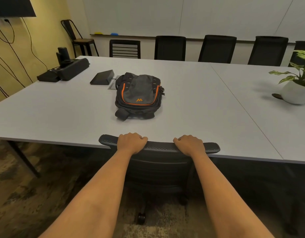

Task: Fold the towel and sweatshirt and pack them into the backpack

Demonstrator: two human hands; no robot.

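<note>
Left hand [132, 142], right hand [188, 144] — chair-back edge [161, 146]

Grey backpack [139, 93] with orange trim, black chair [158, 162], white table [62, 117]

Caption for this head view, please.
Left hand and right hand grip the top of a black mesh office chair at a grey table bearing a grey-and-black orange-trimmed backpack.

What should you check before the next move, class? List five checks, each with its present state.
1. Backpack lies on the table: ok.
2. Backpack unzipped for packing: cannot tell.
3. Towel and sweatshirt in view: not ok, neither shows.
4. Hands free: not ok, left hand and right hand each grip the chair back.
5. Way to the table clear: not ok, the chair stands between.
</note>
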